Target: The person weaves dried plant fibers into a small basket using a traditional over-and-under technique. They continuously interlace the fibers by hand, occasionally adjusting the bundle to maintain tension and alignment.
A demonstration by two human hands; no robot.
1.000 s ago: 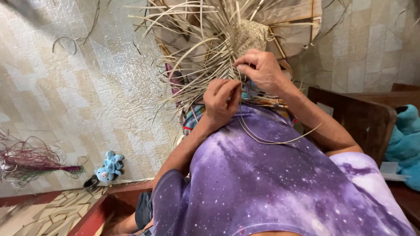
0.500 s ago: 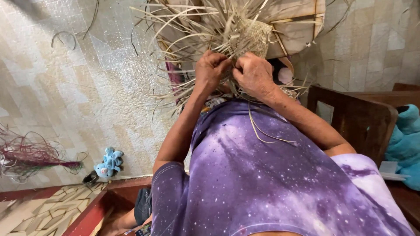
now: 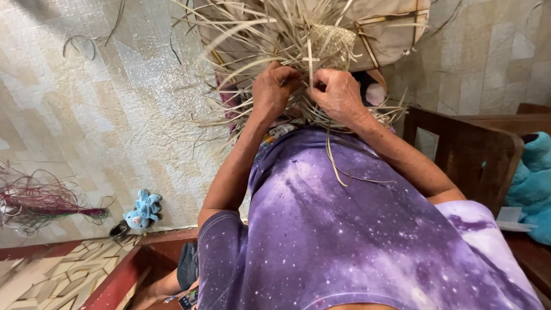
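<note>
Now, at upper centre of the frame, pale dry straw strips (image 3: 252, 34) are pinched by both closed hands: left hand (image 3: 274, 87) has been drawn beside right hand (image 3: 338, 95), below the small woven straw patch (image 3: 333, 46), suggesting tightening.

Wearer's in a short-sleeved purple tee, galaxy print: white speckles like stars, paler lilac cloud patches, darker violet at the sleeve hems. Arms bare from the sleeve down. Left hand (image 3: 274, 87) and right hand (image 3: 338, 95) bare too, no rings, watch or gloves visible. Dark shorts edge shows below the shirt.
</note>
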